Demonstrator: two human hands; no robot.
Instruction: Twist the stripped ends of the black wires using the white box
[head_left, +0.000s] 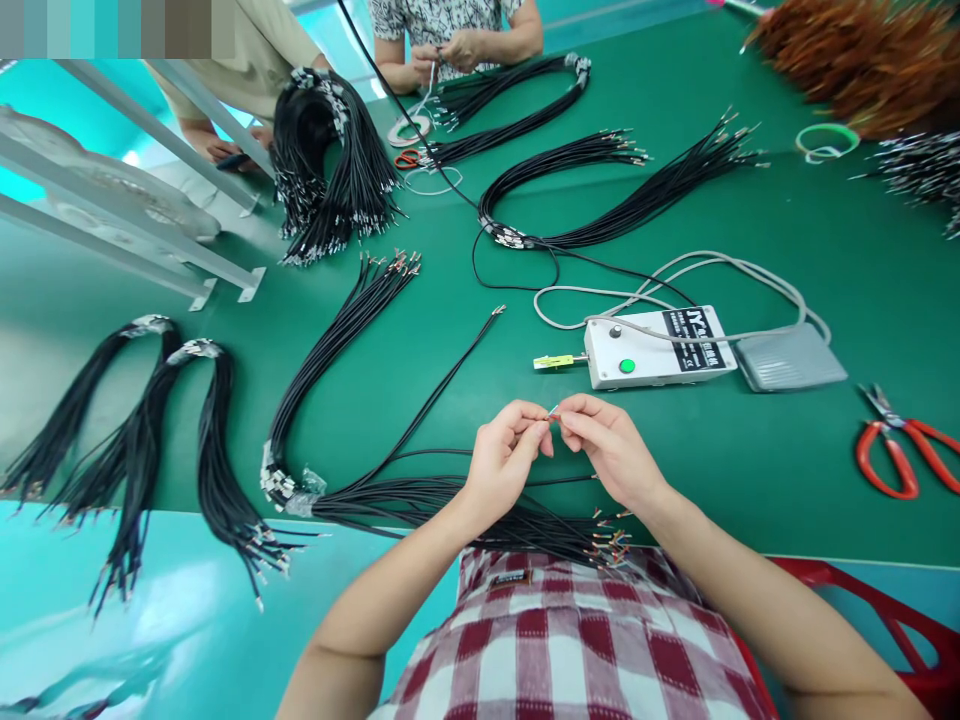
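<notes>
My left hand (504, 455) pinches the end of a black cable between thumb and fingers. Thin coloured wires (553, 411) poke out at the fingertips, where my right hand (609, 440) also grips them. The two hands nearly touch above the green table. Under my left wrist runs a bundle of black cables (420, 490), its bare wire ends (611, 540) fanned out by my checked shirt. The bundle is gathered at white connectors (277, 485) on the left. Just beyond my hands lies a white control box (645, 350) with a green button and a yellow-tipped shaft.
A grey foot pedal (791, 358) and red-handled pliers (896, 440) lie at right. More cable bundles (600, 200) spread across the green table (787, 260); others (214, 420) hang over its left edge. Metal legs (150, 230) stand at left. A co-worker's hands (454, 55) work opposite.
</notes>
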